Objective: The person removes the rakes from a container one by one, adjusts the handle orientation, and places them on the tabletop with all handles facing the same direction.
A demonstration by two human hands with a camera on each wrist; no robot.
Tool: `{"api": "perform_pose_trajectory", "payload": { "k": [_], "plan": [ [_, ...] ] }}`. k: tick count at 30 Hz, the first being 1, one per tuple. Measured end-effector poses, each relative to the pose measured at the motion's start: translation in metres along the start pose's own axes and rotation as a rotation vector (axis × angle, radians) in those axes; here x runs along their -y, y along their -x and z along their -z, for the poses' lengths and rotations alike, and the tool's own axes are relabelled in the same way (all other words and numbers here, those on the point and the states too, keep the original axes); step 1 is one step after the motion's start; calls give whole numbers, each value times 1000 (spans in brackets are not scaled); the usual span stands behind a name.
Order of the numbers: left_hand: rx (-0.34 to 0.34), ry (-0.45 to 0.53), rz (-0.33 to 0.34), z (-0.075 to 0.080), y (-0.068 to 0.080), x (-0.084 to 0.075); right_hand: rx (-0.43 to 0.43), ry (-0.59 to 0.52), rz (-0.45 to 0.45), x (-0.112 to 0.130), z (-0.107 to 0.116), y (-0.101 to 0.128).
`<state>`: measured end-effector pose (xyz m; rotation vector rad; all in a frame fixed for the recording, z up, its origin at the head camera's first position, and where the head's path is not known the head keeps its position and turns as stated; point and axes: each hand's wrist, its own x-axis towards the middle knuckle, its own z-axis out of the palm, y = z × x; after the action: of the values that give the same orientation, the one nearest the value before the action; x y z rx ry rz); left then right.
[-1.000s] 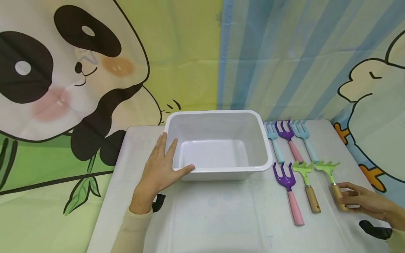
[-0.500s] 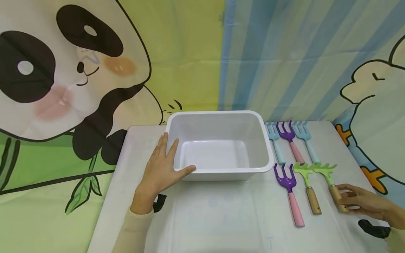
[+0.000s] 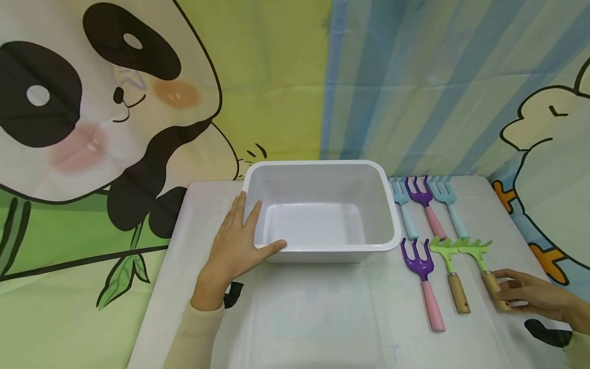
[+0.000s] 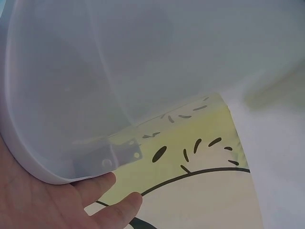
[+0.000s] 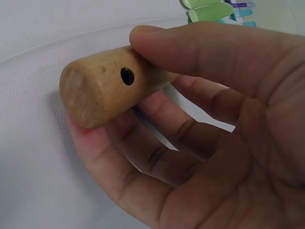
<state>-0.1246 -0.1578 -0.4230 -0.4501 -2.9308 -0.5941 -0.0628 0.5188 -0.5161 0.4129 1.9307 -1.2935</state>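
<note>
White table (image 3: 318, 312) set before a cartoon backdrop of panda (image 3: 92, 102) and blue stripes. Empty white rectangular plastic bin (image 3: 322, 174) at table centre. Left hand (image 3: 232, 251) resting flat against the bin's near left corner, fingers straight along the wall, thumb under the front rim; palm and fingertips (image 4: 119, 210) confirmed touching the rim in the left wrist view. Right hand (image 3: 536, 296) pinching the wooden handle of the green toy rake (image 3: 484, 266) at the table's right edge, thumb above and fingers curled beneath, as confirmed in the right wrist view (image 5: 109, 88). Second green rake with wooden handle (image 3: 449, 271) just beside it, heads touching. Purple fork with pink handle (image 3: 421, 279) next left. Behind, two light blue forks (image 3: 403, 205) flanking another purple fork (image 3: 424, 202).
</note>
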Motion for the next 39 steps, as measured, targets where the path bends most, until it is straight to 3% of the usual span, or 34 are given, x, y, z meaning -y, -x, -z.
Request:
{"api": "perform_pose_trajectory", "payload": {
  "k": [19,32,39],
  "plan": [
    [8,-12,-1,1,-1,0,-49,58,29,1,1,0],
    [12,7,-2,3,-3,2,-121,241,147,27,-2,1],
    [-36,36,20,9,-4,-1,-221,284,254,42,-20,3]
  ]
}}
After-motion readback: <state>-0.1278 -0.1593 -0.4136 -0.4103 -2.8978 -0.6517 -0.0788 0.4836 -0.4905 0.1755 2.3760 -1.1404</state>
